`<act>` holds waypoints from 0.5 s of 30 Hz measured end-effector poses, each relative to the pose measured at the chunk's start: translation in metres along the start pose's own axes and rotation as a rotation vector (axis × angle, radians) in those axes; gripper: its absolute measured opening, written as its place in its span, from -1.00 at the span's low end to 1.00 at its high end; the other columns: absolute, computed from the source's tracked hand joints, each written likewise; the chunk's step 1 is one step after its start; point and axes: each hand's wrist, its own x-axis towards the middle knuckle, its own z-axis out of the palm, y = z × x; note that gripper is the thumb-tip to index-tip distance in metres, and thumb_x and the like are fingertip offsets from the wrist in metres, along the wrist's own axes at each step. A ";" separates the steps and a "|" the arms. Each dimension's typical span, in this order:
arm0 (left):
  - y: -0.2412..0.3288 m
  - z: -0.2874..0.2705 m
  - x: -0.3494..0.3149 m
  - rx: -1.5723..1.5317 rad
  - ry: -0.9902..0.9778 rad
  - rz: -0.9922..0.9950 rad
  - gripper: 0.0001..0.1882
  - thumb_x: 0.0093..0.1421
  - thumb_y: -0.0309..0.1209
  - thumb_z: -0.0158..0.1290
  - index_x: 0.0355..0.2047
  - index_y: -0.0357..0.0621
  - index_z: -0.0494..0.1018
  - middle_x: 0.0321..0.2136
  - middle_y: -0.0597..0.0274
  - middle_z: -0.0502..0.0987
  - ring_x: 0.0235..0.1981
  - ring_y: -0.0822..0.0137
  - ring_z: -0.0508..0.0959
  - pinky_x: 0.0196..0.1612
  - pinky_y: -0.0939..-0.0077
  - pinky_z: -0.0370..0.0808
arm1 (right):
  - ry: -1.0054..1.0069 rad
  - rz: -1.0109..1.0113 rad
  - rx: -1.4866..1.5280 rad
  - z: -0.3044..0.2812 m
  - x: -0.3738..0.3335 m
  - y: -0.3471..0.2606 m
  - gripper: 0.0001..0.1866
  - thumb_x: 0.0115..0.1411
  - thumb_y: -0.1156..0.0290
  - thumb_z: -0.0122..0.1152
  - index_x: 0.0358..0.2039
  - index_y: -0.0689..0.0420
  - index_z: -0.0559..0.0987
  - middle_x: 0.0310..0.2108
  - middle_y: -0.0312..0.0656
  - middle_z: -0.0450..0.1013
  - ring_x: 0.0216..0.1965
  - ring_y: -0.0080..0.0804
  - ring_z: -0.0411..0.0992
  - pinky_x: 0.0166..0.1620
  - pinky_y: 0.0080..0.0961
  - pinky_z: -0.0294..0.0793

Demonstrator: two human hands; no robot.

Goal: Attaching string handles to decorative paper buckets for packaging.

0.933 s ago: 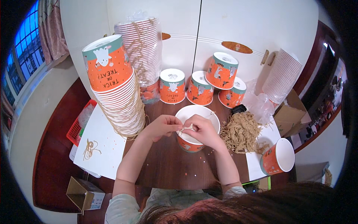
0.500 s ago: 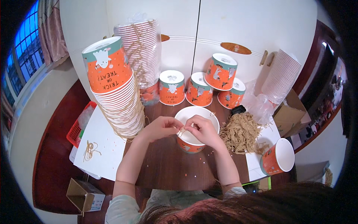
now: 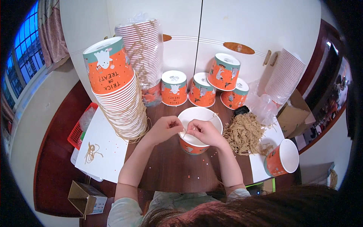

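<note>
Left hand [image 3: 165, 129] and right hand [image 3: 207, 132] hung over open bucket [image 3: 194, 148], fingers pinching apparently thin cord [image 3: 184, 132]; twine heap [image 3: 244, 134] lay right of bucket.

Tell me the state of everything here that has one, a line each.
Left hand, fingertips pinched on thin cord
Right hand, fingertips pinched likewise
Middle bucket, mouth up, open
Left stack, nested, upside down
Bagged stack, nested
Right stack, nested
Four back buckets, upside down
Rightmost bucket, open
Cord heap, tangled
Cabinet doors, shut
Floor carton, open

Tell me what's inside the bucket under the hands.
The bucket shows white inside wall and cord by its right rim; what the left hand and right hand cover can't be seen.
</note>
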 end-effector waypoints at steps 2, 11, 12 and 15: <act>0.001 -0.001 0.001 -0.055 0.000 -0.016 -0.93 0.03 -0.49 0.02 -0.49 -0.24 0.40 -0.56 0.34 0.45 -0.50 0.60 0.38 -0.44 0.71 0.31 | -0.019 0.005 -0.001 0.000 0.000 0.000 -0.93 0.03 0.48 0.14 -0.48 0.16 0.44 -0.69 -0.45 0.22 -0.63 -0.75 0.10 -0.57 -0.72 0.11; 0.003 -0.007 0.002 -0.173 -0.075 -0.120 -0.89 0.05 -0.51 -0.02 -0.39 -0.22 0.33 -0.50 0.26 0.49 -0.41 0.51 0.47 -0.33 0.68 0.35 | 0.006 0.011 0.058 0.000 0.000 0.006 -0.93 0.06 0.50 0.11 -0.47 0.19 0.42 -0.64 -0.48 0.22 -0.58 -0.78 0.11 -0.54 -0.76 0.13; 0.006 -0.007 0.001 -0.175 -0.119 -0.168 -0.86 0.04 -0.50 -0.01 -0.36 -0.21 0.32 -0.49 0.25 0.50 -0.41 0.51 0.47 -0.32 0.67 0.36 | 0.018 0.006 0.076 0.000 0.000 0.009 -0.93 0.06 0.50 0.11 -0.46 0.19 0.42 -0.63 -0.49 0.22 -0.58 -0.79 0.12 -0.54 -0.77 0.13; 0.002 -0.005 0.001 -0.230 -0.174 -0.158 -0.84 0.04 -0.48 0.00 -0.34 -0.20 0.31 -0.47 0.23 0.50 -0.40 0.51 0.47 -0.31 0.67 0.36 | 0.024 -0.009 0.085 0.000 0.000 0.008 -0.94 0.07 0.50 0.11 -0.45 0.19 0.42 -0.63 -0.49 0.23 -0.57 -0.79 0.12 -0.53 -0.78 0.15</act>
